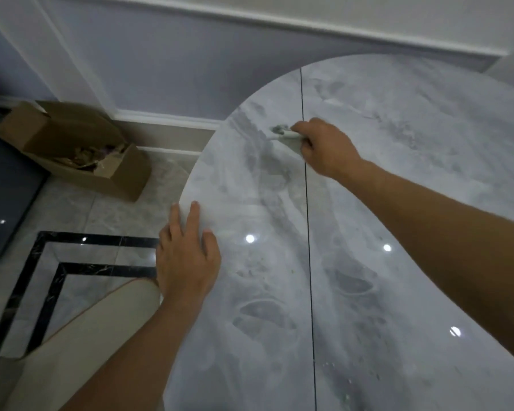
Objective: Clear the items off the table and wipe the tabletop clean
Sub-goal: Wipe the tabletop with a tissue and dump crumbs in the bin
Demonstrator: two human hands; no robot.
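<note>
A round grey marble tabletop point(398, 203) fills the right side, split by a thin dark seam point(307, 218). My right hand point(327, 148) reaches across it toward the far left rim, fingers closed on a crumpled white wipe point(282, 132) pressed onto the surface. Dull smear marks streak the top around and below the wipe. My left hand point(187, 256) lies flat on the table's near left edge, fingers spread, holding nothing. A few small crumbs point(293, 271) and droplets point(328, 366) sit on the top.
An open cardboard box point(72, 149) with crumpled paper and scraps stands on the tiled floor by the wall, left of the table. A dark cabinet point(3, 188) is at far left. My trouser leg point(80, 345) shows below the left hand.
</note>
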